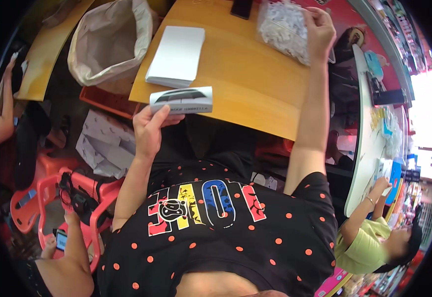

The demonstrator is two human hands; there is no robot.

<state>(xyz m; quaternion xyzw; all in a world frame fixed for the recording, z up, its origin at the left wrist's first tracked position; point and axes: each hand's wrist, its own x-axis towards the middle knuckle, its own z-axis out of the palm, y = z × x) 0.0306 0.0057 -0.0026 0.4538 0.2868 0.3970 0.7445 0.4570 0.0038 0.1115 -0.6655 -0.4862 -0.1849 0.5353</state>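
Observation:
My left hand (pixel 149 129) grips a small grey-and-white cardboard box (pixel 188 100) with a dark picture on its face, thumb in front, just off the table's near edge. Beyond it lies a neat stack of white sheets or flat cards (pixel 179 53). Reaching out over the far right of the table, my right hand (pixel 320 30) has its fingertips pinched together at the rim of a clear plastic bag (pixel 282 29) full of small white pieces. What lies between those fingertips, if anything, is too small to make out.
The wooden table (pixel 248 74) carries a dark phone (pixel 240 9) at its far edge. A large pale sack (pixel 77 54) stands open to the left, above an orange-red crate (pixel 109 103). Red plastic chairs (pixel 43 198) and other people sit left; a person in yellow-green (pixel 362 245) works at a white table right.

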